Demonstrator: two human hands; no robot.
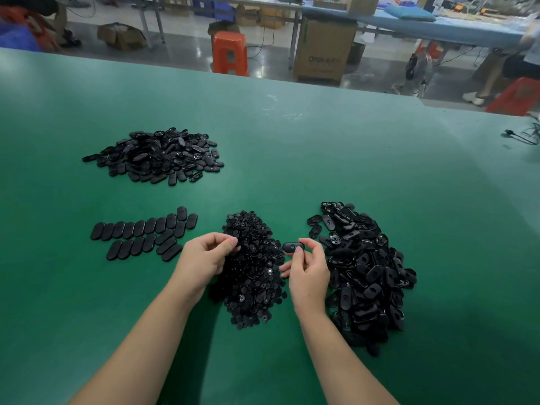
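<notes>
Green table (292, 159), workshop floor behind. Right hand (309, 273) pinches one black oval shell (293, 247) between disc pile (254, 287) and shell pile (368, 273). Left hand (204, 258): fingers curled at disc pile; whether it holds anything, cannot tell.

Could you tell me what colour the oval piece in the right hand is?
The oval piece is black, head view.
</notes>
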